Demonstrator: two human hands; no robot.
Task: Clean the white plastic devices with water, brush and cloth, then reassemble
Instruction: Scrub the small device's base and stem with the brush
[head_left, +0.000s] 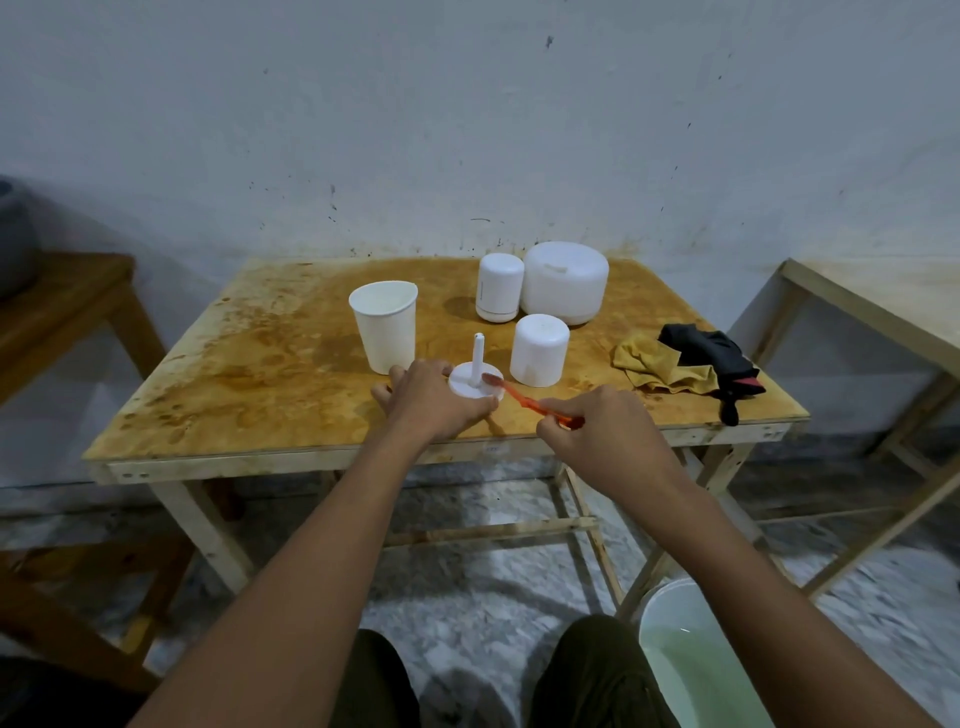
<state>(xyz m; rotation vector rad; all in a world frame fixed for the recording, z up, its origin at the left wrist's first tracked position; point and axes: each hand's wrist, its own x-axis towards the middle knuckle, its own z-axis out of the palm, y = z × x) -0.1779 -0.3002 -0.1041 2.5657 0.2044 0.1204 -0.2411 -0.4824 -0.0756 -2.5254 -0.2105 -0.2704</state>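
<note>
A wooden desk with brown stains stands by a white wall. Near its front edge sits a small round white base with a thin post standing straight up from its middle. The left hand holds this base at its left side, and its grip is curled round the rim. The right hand has its grip closed on the handle of an orange brush. The brush head rests on top of the base, right by the post.

Just behind the left hand is a white paper cup, standing up. To the right of the base is a white cover shaped like a can. Behind it, side by side, are a small white device and a big round white device (the two look like they touch). A yellow cloth and a black cloth lie crumpled together near the right edge. On the floor at the lower right is a white bucket with water in it.
</note>
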